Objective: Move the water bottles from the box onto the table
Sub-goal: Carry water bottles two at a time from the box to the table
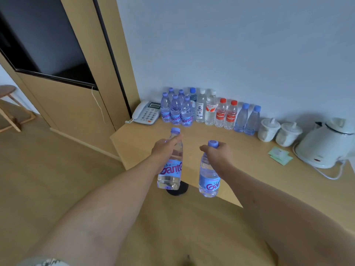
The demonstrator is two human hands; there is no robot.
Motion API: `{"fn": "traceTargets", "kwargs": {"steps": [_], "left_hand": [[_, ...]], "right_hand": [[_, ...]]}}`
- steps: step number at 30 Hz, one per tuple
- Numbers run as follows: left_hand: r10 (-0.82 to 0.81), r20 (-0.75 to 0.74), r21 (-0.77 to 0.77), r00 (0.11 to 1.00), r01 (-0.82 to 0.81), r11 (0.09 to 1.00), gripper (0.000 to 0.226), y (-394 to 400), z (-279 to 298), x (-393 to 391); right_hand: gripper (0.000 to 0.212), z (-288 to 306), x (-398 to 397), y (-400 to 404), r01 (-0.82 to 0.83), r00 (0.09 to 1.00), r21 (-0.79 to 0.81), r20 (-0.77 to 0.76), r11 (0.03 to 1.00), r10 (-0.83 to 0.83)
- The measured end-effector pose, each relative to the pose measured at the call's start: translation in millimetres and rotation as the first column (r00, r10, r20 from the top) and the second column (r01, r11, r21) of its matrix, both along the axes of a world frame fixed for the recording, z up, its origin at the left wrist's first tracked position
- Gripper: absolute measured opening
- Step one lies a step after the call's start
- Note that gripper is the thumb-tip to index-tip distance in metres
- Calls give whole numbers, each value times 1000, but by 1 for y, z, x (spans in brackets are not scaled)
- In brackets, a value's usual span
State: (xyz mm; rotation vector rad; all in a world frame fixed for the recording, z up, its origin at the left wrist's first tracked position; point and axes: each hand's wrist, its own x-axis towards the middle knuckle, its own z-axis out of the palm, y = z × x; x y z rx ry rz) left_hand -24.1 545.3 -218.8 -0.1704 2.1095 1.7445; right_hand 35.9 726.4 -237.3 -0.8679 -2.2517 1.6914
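Note:
My left hand (165, 148) grips a clear water bottle (171, 169) with a purple cap and blue label by its upper part. My right hand (219, 152) holds a second such bottle (208, 177) by the neck under its cap. Both bottles hang upright in the air at the near edge of the light wooden table (240, 156). Against the wall at the back of the table stands a row of several bottles (207, 110) with purple, blue, white and red caps. No box is in view.
A white desk phone (147, 112) sits at the table's back left corner. Two white lidded cups (278, 132), a white electric kettle (326, 143) with its cord and green sachets (280, 155) lie to the right. A black round base (177, 189) stands on the floor below.

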Motion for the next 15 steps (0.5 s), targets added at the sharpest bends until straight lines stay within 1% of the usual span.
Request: {"fn": "traceTargets", "kwargs": {"steps": [4,8,12,15], "left_hand": [[-25,-30,-16,999,25,1000,60,26,-2,-48],[-130,-39,-12,991,129,992,40,54,-8,-92],[-229,-107,-58,968,224,973,30,82,-11,-138],[-278,-130,-64,952,272,960,28,102,-15,-176]], "right_hand": [[22,-8,-46,22,31,999,-20,-5,999,-31],[28,-23,-81,50,115,993,-39,10,993,-115],[37,-34,-115,77,188,982,-2,29,982,-188],[39,-41,-146,93,230,972,41,46,972,-232]]}}
